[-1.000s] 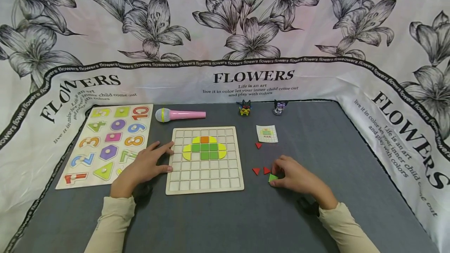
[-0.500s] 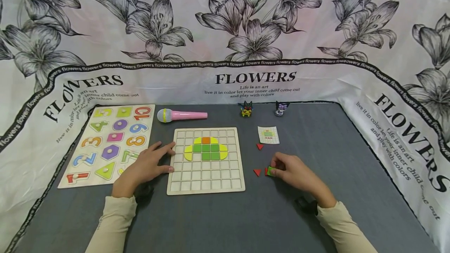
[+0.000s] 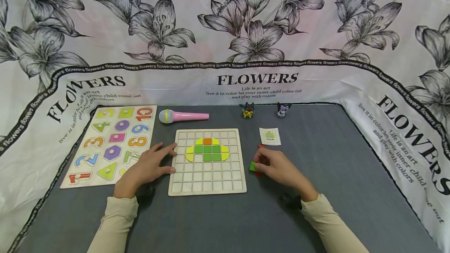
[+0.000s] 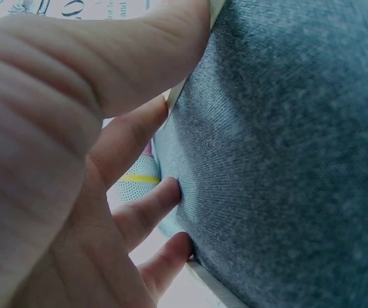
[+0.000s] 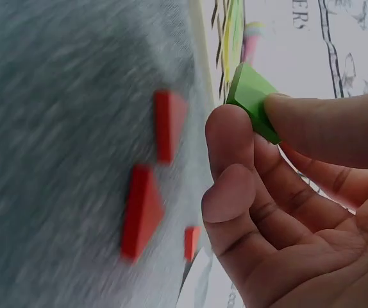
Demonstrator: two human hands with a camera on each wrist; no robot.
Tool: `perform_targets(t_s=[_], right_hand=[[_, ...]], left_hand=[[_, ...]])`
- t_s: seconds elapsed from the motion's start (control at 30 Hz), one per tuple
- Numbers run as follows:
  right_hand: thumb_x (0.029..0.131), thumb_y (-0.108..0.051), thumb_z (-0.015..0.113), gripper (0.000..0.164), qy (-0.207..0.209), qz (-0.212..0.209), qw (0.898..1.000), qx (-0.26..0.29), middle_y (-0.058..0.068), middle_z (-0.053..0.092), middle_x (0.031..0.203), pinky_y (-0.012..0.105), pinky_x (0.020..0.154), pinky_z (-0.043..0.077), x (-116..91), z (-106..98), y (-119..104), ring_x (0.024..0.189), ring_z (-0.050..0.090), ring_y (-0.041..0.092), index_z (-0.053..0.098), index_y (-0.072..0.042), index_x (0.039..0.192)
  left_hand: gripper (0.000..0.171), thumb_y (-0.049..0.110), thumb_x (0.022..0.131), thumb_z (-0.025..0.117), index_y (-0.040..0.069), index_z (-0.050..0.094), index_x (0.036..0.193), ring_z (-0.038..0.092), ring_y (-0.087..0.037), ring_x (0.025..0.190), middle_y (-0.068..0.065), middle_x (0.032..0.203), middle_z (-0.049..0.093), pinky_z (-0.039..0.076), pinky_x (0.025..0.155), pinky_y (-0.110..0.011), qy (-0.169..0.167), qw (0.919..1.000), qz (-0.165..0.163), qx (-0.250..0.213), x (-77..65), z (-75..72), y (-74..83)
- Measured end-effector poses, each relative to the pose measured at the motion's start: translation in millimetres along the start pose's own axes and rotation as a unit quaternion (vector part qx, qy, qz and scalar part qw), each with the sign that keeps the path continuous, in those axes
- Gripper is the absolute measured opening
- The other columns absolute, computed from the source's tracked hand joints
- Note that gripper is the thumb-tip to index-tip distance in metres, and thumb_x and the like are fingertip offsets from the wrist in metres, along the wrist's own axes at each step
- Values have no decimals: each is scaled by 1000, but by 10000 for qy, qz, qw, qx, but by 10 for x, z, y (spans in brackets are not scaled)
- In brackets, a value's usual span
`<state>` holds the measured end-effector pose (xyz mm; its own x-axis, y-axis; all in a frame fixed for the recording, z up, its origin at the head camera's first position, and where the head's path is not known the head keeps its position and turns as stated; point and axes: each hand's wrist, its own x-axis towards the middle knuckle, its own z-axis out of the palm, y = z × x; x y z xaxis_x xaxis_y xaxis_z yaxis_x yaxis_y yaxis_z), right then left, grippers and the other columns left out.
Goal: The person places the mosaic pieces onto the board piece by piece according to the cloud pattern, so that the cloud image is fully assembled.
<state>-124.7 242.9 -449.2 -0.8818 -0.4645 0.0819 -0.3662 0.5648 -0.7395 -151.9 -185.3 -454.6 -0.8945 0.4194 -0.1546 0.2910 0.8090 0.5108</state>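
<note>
My right hand (image 3: 281, 169) pinches a green square tile (image 5: 248, 93) between thumb and fingertips, just off the right side of the wooden grid board (image 3: 207, 194). Three red triangle tiles (image 5: 142, 212) lie on the cloth near it; in the head view the hand partly covers them. On the board, several green squares (image 3: 211, 153), an orange square (image 3: 207, 141) and yellow rounded pieces (image 3: 190, 153) form a shape in the upper half. My left hand (image 3: 144, 169) rests at the board's left edge, fingers spread, with thumb and index fingertips touching the rim.
A small printed pattern card (image 3: 270, 136) lies beyond the right hand. Behind are two small figurines (image 3: 247, 110) and a pink toy microphone (image 3: 186, 116). A number-and-shape puzzle board (image 3: 109, 147) lies at the left, partly under the left hand. A flower-printed cloth (image 3: 260, 85) borders the grey surface.
My right hand has carried the green tile leftward from beside the red triangles, over them and towards the board. The left hand has stayed at the board's edge.
</note>
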Motion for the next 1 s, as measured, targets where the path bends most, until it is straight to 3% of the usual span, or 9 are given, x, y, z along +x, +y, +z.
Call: perform_targets(t_s=[0.63, 1.0], right_hand=[[100, -3, 72, 3, -266, -401, 9983, 344, -4, 67, 88, 30, 69, 52, 578, 313, -358, 77, 60, 12, 69, -3, 100], [99, 0, 71, 4, -387, -714, 9965, 191, -2, 64, 87, 31, 71, 49, 842, 490, -483, 76, 56, 11, 69, -4, 101]], left_hand=[[80, 28, 97, 82, 5, 43, 163, 24, -55, 155, -11, 146, 65, 21, 116, -80, 56, 10000, 73, -36, -10, -13, -7], [80, 23, 97, 82, 2, 42, 163, 26, -56, 154, -11, 142, 66, 21, 118, -78, 188, 9994, 275, -81, -33, 4, -29]])
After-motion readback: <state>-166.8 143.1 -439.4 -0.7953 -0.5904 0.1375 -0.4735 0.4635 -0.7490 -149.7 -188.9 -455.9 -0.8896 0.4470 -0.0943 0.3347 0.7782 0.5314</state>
